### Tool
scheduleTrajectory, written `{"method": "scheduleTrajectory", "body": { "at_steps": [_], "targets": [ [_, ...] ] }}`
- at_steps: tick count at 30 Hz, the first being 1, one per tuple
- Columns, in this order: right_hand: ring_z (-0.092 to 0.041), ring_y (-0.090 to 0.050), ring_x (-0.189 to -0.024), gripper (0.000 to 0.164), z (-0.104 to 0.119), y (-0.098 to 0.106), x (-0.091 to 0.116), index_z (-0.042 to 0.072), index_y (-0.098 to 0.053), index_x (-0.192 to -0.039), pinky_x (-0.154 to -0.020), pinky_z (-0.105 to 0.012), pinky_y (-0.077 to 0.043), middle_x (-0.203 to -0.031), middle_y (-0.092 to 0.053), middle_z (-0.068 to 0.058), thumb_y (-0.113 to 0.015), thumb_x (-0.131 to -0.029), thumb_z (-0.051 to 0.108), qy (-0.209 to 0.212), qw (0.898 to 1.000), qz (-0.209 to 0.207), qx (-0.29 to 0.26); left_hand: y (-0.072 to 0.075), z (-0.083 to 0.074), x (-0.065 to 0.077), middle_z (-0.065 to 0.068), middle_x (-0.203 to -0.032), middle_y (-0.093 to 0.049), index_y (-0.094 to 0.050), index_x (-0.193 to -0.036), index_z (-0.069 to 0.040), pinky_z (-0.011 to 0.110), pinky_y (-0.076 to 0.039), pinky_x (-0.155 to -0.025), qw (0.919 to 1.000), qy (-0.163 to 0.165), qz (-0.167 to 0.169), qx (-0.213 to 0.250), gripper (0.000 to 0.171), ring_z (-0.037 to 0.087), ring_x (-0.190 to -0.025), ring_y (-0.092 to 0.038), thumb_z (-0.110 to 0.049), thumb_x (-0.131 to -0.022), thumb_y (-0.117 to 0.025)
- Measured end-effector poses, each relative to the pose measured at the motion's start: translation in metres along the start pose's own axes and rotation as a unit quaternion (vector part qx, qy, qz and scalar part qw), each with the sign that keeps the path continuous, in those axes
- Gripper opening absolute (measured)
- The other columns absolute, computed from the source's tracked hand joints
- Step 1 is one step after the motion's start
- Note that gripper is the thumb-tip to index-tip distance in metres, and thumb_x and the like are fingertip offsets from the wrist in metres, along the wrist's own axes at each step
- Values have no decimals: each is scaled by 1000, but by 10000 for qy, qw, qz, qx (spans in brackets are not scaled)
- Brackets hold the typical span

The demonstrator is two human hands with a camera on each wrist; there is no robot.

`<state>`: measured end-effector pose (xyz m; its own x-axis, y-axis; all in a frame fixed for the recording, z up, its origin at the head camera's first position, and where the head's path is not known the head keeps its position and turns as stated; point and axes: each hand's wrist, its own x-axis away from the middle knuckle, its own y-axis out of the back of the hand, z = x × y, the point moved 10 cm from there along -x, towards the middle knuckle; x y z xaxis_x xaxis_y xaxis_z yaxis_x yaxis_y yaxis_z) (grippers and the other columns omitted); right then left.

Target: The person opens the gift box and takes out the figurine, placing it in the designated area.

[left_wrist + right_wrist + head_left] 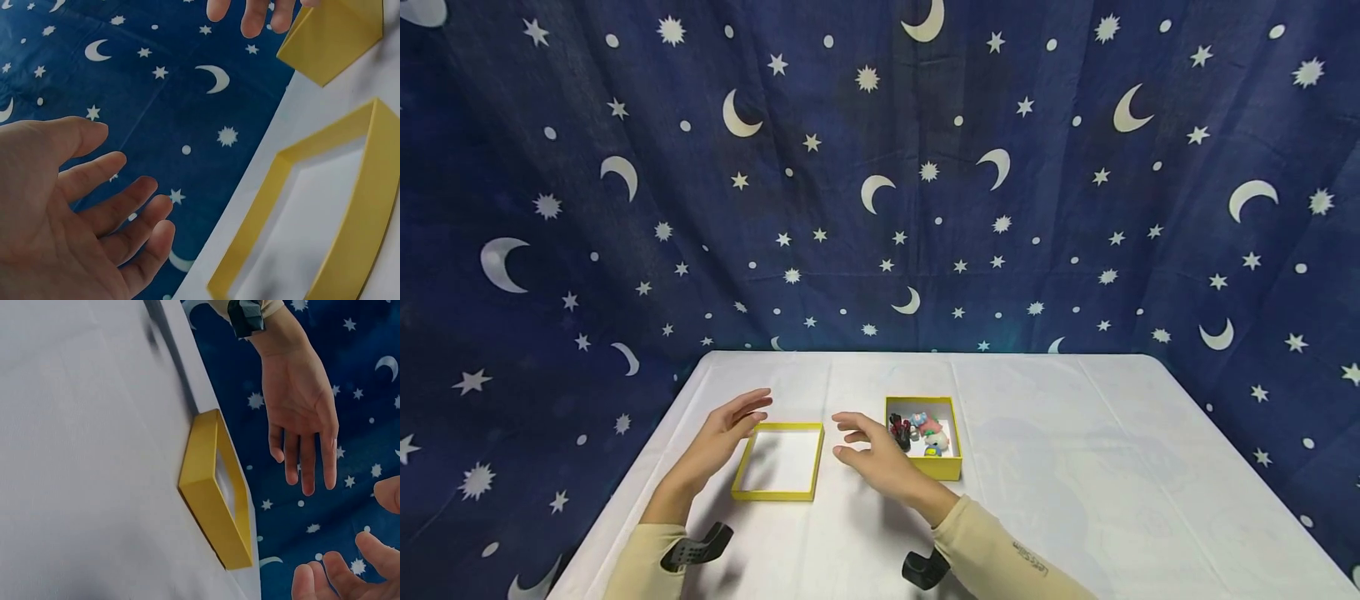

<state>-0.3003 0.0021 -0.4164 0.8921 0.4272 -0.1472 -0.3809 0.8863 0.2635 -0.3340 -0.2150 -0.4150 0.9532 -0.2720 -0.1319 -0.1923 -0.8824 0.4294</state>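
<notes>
My left hand (718, 440) hovers at the left side of a shallow yellow box lid (772, 496), its fingers loosely bent and holding nothing. The lid lies with its white inside facing up. Between the lid and a deeper yellow box (942, 469), my right hand (883, 461) hangs in the air with relaxed, spread fingers and nothing in them. Inside that box are several small toy figures (934, 433) in pink, blue and white, beside a dark red-and-black bundle (900, 433). The left wrist view shows the left palm (69, 231) turned toward the other hand.
A white cloth covers the table (1075, 483). Behind it hangs a dark blue curtain (880, 250) printed with moons and stars. Each wrist carries a black strapped device (700, 547).
</notes>
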Motion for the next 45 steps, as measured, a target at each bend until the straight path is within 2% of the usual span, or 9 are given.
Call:
{"method": "scheduleTrajectory", "body": {
  "at_steps": [6,10,16,20,27,34,37,41,45],
  "targets": [
    [-40,-52,-128,40,-2,12,2,8,-57,-139,-98,-39,-50,-141,-56,-19,-60,-100,16,42,9999,-91,-22,-12,-7,-9,23,-152,-49,-42,-152,-5,45,-50,-104,9998,-53,16,176,48,-12,-113,-55,-24,-108,-48],
    [-42,-52,-128,40,-3,20,3,5,-58,-137,-97,-34,-50,-143,-56,-20,-61,-99,15,142,9998,-137,-45,-21,-15,-16,22,-151,-49,-43,-151,-5,38,-50,-101,9991,-119,20,395,47,-10,-114,-56,-22,-108,-49],
    [-34,-54,-130,41,-4,33,4,8,-57,-140,-95,-27,-49,-147,-53,-15,-60,-100,16,65,9997,-196,-89,-37,-28,-27,21,-150,-51,-45,-150,-6,42,-50,-103,9987,-190,42,461,45,21,-129,-57,-19,-108,-49],
    [-33,-54,-132,41,-1,49,4,11,-54,-143,-105,-39,-49,-150,-50,-15,-58,-102,17,9,9994,-318,-126,-49,-38,-34,20,-149,-52,-45,-150,-7,46,-49,-104,9978,-264,155,584,43,35,-133,-53,-16,-107,-48],
    [-40,-47,-141,43,-2,78,5,8,-49,-146,-115,-55,-42,-154,-45,-17,-54,-105,21,41,9990,-404,-195,-67,-51,-43,20,-150,-52,-45,-150,-7,50,-48,-106,9964,-359,379,662,44,37,-135,-53,-19,-107,-49],
    [-42,-47,-138,45,-10,106,7,6,-46,-147,-81,-28,-56,-155,-45,-16,-53,-106,23,-19,9973,-635,-355,-85,-59,-52,18,-150,-53,-46,-150,-9,53,-47,-110,9960,-263,419,737,44,36,-136,-53,-20,-107,-51],
    [-40,-47,-138,46,-11,116,8,4,-46,-147,-90,-26,-57,-154,-46,-15,-53,-106,22,-49,9967,-739,-334,-94,-63,-57,19,-149,-53,-47,-149,-8,54,-46,-111,9960,-303,437,718,44,36,-136,-53,-17,-106,-51],
    [-37,-47,-139,46,-9,126,11,3,-46,-147,-112,-39,-46,-153,-46,-16,-53,-106,23,-4,9962,-862,-125,-109,-66,-63,21,-149,-53,-47,-149,-6,54,-46,-111,9955,-392,484,707,44,37,-135,-54,-13,-106,-50],
    [-35,-49,-137,45,-10,133,12,3,-47,-146,-115,-45,-44,-153,-47,-16,-53,-106,22,-4,9954,-953,-19,-121,-62,-68,22,-148,-53,-48,-149,-6,53,-47,-111,9952,-425,516,713,44,39,-135,-54,-12,-105,-50]
  ]
}}
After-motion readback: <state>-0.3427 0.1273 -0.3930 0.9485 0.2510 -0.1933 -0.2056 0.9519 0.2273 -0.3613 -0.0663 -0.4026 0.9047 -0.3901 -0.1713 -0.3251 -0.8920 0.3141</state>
